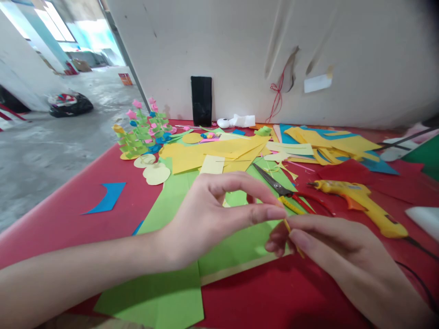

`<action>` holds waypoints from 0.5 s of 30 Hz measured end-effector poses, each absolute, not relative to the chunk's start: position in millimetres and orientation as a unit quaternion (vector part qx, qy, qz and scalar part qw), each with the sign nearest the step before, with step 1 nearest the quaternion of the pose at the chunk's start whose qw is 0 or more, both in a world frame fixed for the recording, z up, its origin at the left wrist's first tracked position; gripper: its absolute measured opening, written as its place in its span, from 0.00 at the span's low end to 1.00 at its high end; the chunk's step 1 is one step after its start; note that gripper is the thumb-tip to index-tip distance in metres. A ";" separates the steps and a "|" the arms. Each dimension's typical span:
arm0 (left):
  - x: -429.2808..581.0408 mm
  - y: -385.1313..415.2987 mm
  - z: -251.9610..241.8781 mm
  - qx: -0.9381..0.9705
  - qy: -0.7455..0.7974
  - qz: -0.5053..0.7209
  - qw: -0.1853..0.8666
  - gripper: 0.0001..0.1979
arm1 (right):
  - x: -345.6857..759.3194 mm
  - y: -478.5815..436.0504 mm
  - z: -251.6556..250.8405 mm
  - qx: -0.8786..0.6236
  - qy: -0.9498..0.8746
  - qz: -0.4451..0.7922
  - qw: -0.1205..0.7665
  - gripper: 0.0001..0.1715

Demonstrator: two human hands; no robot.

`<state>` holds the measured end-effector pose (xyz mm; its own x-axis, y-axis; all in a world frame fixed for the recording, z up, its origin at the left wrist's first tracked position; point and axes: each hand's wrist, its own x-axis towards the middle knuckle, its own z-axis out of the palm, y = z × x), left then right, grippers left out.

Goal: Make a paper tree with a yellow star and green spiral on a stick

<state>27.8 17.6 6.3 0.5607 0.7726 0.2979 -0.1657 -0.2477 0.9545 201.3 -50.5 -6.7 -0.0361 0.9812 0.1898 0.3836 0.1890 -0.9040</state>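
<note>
My left hand point(212, 212) hovers over a green paper sheet point(178, 283), thumb and forefinger pinched together at the tip. My right hand point(318, 240) meets it from the right and pinches a thin yellow paper strip point(291, 230) that both hands hold between their fingertips. Just behind the fingers lie scissors with red and yellow handles point(284, 194). A yellow glue gun point(363, 205) rests to the right of the scissors on the red table point(61, 214).
Yellow, blue, green and red paper sheets point(219, 153) are piled across the back of the table. Paper flowers on green stems point(142, 130) stand at the back left. A black phone point(201, 100) leans on the wall. A blue offcut point(108, 196) lies at the left.
</note>
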 end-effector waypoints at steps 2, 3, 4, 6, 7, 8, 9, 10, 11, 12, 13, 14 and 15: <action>27.1 17.7 6.8 0.686 0.215 0.404 0.566 0.01 | 199.4 -49.8 -4.2 -0.516 -0.622 0.379 0.452 0.07; 26.7 17.7 6.9 0.691 0.209 0.401 0.564 0.01 | 198.7 -49.4 -3.3 -0.504 -0.615 0.400 0.456 0.07; 26.3 17.8 7.0 0.696 0.203 0.399 0.561 0.02 | 198.4 -48.8 -2.8 -0.492 -0.611 0.424 0.453 0.07; 26.1 17.7 6.8 0.705 0.194 0.397 0.555 0.03 | 198.9 -47.6 -3.1 -0.475 -0.610 0.464 0.433 0.07; 26.1 17.6 6.6 0.708 0.191 0.395 0.554 0.03 | 199.7 -47.1 -3.7 -0.473 -0.609 0.475 0.425 0.08; 26.4 17.6 6.3 0.709 0.189 0.395 0.553 0.03 | 200.7 -46.7 -4.5 -0.470 -0.610 0.483 0.418 0.08; 26.8 17.6 5.9 0.709 0.188 0.396 0.552 0.03 | 202.0 -46.5 -5.2 -0.468 -0.608 0.489 0.414 0.08; 27.4 17.8 5.5 0.709 0.190 0.397 0.551 0.03 | 203.3 -46.6 -5.7 -0.467 -0.603 0.494 0.417 0.07; 28.0 18.0 5.1 0.709 0.193 0.398 0.549 0.04 | 204.5 -46.9 -5.9 -0.466 -0.595 0.496 0.427 0.06; 28.6 18.4 4.7 0.711 0.196 0.400 0.545 0.06 | 205.6 -47.3 -5.6 -0.470 -0.587 0.495 0.436 0.06; 29.2 18.8 4.3 0.714 0.198 0.401 0.540 0.08 | 206.4 -47.9 -5.0 -0.475 -0.585 0.486 0.443 0.06; 29.6 19.2 4.1 0.717 0.199 0.402 0.535 0.09 | 207.0 -48.4 -4.1 -0.491 -0.584 0.467 0.446 0.04; 30.0 19.5 4.0 0.719 0.198 0.402 0.531 0.09 | 207.2 -48.8 -3.0 -0.514 -0.587 0.440 0.444 0.02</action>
<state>30.0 19.5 4.0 0.5976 0.7121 0.3685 -0.1419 -0.3584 0.9227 207.2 -48.8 -3.0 -0.0757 0.9947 0.0696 0.2131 0.0843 -0.9734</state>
